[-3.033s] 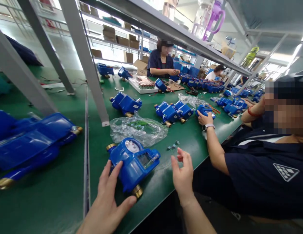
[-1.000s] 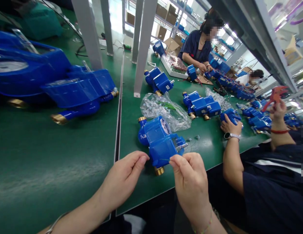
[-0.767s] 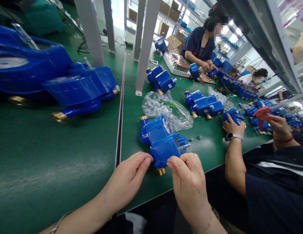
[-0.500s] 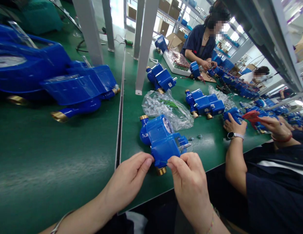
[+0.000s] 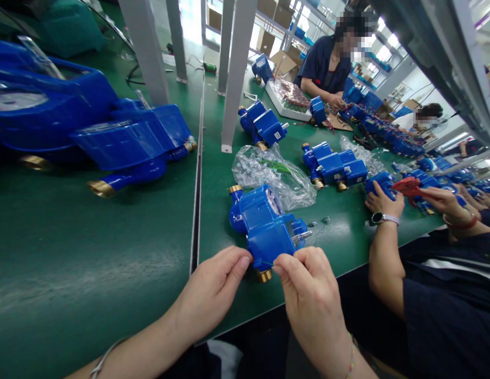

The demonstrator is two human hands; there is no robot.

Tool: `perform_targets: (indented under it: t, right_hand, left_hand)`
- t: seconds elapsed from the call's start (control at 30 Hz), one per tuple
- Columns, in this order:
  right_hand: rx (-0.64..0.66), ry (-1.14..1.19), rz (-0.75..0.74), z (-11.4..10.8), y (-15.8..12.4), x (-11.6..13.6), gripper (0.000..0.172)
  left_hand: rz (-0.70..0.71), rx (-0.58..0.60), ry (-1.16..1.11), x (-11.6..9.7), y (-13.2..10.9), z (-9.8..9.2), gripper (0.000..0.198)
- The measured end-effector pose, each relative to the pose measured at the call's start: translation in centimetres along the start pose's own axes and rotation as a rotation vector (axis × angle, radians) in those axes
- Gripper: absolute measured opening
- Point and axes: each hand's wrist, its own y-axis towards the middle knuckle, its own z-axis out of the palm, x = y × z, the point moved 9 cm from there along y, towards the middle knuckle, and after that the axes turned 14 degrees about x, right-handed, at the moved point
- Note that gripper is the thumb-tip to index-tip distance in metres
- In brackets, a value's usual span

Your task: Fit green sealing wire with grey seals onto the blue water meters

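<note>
A blue water meter point(image 5: 270, 226) with brass threaded ends lies on the green bench right in front of me. My left hand point(image 5: 219, 281) is closed in a pinch at the meter's lower left corner; whatever is between thumb and finger is hidden. At its lower right edge, my right hand point(image 5: 313, 289) pinches a thin green wire point(image 5: 264, 262) that runs across the meter's near face. The brass fitting point(image 5: 264, 276) at the near end shows between my two hands.
Beyond the meter lies a clear plastic bag point(image 5: 274, 176) with green wires. More blue meters point(image 5: 333, 166) stand behind and large ones point(image 5: 138, 139) at left. Grey posts point(image 5: 239, 73) rise from the bench. On the right, a co-worker's hands hold a meter and red pliers point(image 5: 406, 186).
The whole view has shifted slightly to the right. My hands keep the same pinch at the meter, with hardly any movement against it.
</note>
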Motion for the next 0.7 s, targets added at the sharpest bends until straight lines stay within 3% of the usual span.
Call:
perform_targets:
  t: [0.5, 0.7]
  right_hand:
    - [-0.054, -0.079, 0.022, -0.12, -0.45, 0.33, 0.011]
    - [-0.003, -0.09, 0.029, 0.16, -0.31, 0.19, 0.011]
  left_hand:
    - [-0.003, -0.032, 0.028, 0.74, -0.28, 0.11, 0.021]
    - [0.003, -0.028, 0.029, 0.52, -0.53, 0.21, 0.023]
